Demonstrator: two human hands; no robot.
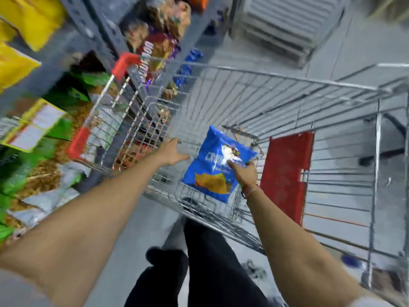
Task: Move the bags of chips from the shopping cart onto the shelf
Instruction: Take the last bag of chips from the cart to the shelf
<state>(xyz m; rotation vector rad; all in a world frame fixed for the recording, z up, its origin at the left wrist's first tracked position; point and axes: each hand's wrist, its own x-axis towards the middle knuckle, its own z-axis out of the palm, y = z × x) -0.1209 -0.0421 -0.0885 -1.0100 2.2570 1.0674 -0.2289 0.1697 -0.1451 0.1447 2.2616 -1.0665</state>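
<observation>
— What did the bag look like, and where was it?
— One blue chip bag point(218, 165), glossy, with orange chips printed low, lay tilted in the wire shopping cart point(287, 103) near its bottom.
— And the hands?
— The right hand point(244, 172) pressed its right edge; whether it gripped, I couldn't tell. The left hand point(172, 152) was spread open, empty, just left of it.
— Room?
— Bare wire all around; the stocked shelf point(55, 89) stood left.

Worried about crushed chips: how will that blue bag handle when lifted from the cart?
The blue bag looks puffy, so probably light and easily squashed. Its glossy film shows glare, likely slippery. The right hand pinches one edge, so it may sag or swing.
</observation>
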